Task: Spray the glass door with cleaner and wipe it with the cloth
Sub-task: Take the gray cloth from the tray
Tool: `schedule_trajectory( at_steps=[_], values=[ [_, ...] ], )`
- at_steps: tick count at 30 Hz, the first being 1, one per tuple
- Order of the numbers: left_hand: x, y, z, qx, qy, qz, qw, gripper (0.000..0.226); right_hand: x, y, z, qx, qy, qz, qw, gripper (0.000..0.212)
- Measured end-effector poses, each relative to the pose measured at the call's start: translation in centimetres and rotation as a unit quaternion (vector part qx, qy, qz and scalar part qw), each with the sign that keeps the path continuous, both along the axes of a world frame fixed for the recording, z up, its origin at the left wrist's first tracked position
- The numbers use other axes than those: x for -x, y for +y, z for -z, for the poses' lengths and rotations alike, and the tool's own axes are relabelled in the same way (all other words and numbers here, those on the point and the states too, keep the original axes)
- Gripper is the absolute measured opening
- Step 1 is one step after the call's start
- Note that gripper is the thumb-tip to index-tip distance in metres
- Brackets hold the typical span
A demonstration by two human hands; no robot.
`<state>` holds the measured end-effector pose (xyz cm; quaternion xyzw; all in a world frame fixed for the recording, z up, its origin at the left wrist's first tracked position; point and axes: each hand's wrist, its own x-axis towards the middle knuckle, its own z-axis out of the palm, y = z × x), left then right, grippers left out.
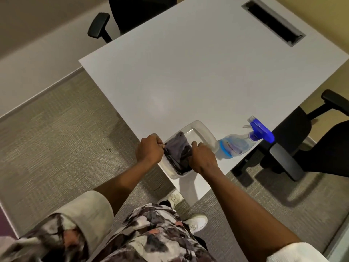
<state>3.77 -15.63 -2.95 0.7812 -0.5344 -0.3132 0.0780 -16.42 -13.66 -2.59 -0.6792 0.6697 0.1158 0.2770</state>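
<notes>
Between the two hands, a dark grey cloth (178,150) sits bunched inside a clear plastic tub (204,130) near the corner of the white tabletop (188,72). The left hand (149,150) is clenched at the tub's left rim, pinching what looks like the cloth's edge. The right hand (203,157) is curled down over the cloth's other side, gripping it. Just beyond the right hand, touching the tub's wall, the spray bottle (234,144) lies on its side, blue trigger pointing away. To my eye the cloth is being taken out; lifting it straight up while steadying the tub should keep the light container from sliding off the near edge or nudging the bottle. No glass door is in sight.
</notes>
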Motion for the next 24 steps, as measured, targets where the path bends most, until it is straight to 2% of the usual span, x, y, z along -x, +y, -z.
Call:
schedule_trajectory(
  at_steps=[4, 7, 15, 24],
  values=[
    [0.3, -0.2, -0.1, -0.005, 0.035, -0.040, 0.999, 0.014, -0.2, -0.4, 0.2, -0.008, -0.036, 0.081, 0.996, 0.053],
    [0.6, -0.1, -0.1, -0.003, 0.050, -0.052, 0.997, 0.010, -0.5, -0.5, -0.1, 0.007, -0.081, 0.163, 0.983, 0.046],
    [1.0, 0.2, -0.2, 0.006, 0.063, -0.063, 0.996, 0.012, -0.1, 0.2, -3.4, 0.079, -0.182, 0.355, 0.914, 0.052],
    [1.4, 0.6, -0.2, 0.023, 0.075, -0.038, 0.996, 0.009, 1.7, 3.3, -6.2, 0.122, -0.282, 0.422, 0.853, 0.045]
  ],
)
